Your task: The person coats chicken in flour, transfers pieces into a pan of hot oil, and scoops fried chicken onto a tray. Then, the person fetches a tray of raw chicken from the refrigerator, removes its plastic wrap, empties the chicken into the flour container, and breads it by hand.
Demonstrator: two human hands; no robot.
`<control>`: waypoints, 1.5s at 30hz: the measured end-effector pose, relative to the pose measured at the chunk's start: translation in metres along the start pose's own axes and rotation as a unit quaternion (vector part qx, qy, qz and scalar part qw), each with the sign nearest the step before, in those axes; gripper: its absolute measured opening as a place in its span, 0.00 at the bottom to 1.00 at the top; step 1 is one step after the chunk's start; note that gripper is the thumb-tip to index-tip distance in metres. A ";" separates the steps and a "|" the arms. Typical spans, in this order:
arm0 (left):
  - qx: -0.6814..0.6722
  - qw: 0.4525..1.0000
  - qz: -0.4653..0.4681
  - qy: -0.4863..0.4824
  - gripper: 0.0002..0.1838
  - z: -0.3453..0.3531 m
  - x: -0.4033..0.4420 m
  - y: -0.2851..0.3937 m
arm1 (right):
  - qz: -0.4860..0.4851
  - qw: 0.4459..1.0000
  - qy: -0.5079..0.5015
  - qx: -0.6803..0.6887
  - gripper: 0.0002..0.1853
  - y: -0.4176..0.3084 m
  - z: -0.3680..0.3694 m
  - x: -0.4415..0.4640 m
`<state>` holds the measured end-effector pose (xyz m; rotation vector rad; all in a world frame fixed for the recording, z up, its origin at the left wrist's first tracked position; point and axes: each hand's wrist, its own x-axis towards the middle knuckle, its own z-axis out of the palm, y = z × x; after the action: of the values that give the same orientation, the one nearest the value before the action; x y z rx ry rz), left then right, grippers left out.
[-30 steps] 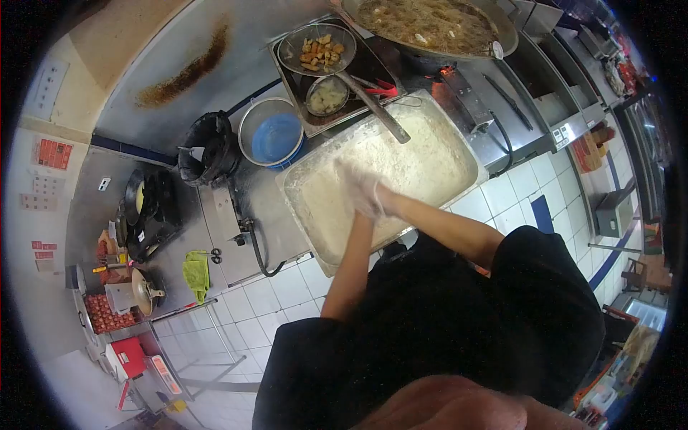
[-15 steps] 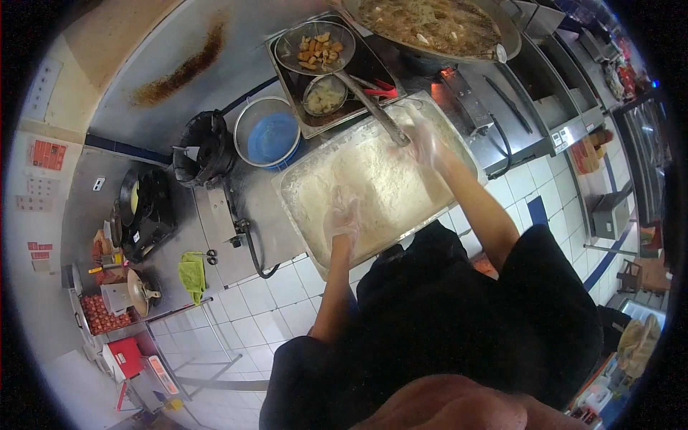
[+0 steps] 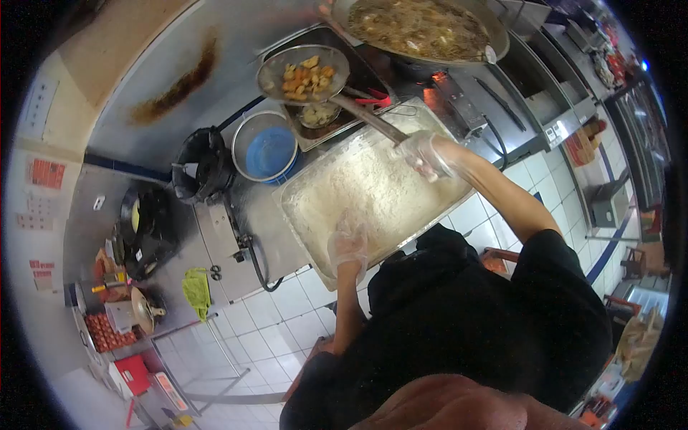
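Note:
My right hand (image 3: 428, 154), in a clear plastic glove, is wrapped round the handle of a large strainer (image 3: 373, 120). Golden fried pieces (image 3: 307, 77) lie in the strainer's mesh bowl, which is over a dark metal tray (image 3: 358, 63). Below the handle sits a large metal pan (image 3: 304, 252) of pale flour (image 3: 365, 179). My left hand (image 3: 349, 244), gloved too, is at the near left part of the flour; its fingers are partly spread. A smaller strainer (image 3: 319, 113) with pale pieces shows partly beneath the large one.
A wok of bubbling oil (image 3: 419, 29) stands at the top, with a flame (image 3: 433, 93) under it. Left of the pan are a blue basket with a strainer (image 3: 269, 152), a black-lined container (image 3: 203, 166), a hose (image 3: 252, 265) and a green cloth (image 3: 196, 292).
My hands have parted from each other. My right hand has moved right and taken hold of the strainer handle, and the strainer has shifted slightly left. My left hand has stayed over the flour.

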<state>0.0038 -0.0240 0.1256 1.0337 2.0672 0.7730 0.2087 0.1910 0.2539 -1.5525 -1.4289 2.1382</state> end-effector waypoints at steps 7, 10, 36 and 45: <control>0.077 0.977 0.197 -0.014 0.26 0.012 0.021 -0.003 | -0.127 0.973 -0.177 0.072 0.17 0.029 -0.066 -0.071; -0.144 0.983 0.089 -0.068 0.26 0.019 0.006 0.065 | -0.080 0.979 -0.176 0.068 0.19 0.010 -0.096 -0.108; -0.111 0.878 0.039 -0.464 0.20 0.585 -0.004 0.620 | -0.194 0.970 0.084 0.120 0.15 -0.042 -0.784 -0.339; -0.096 0.915 -0.029 -0.391 0.17 0.712 0.031 0.659 | -0.231 0.923 0.248 0.182 0.12 0.035 -1.001 -0.312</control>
<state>0.8322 0.4774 0.1931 0.9540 1.2962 0.4120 1.1642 0.5926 0.4182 -1.3160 -1.0207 1.4870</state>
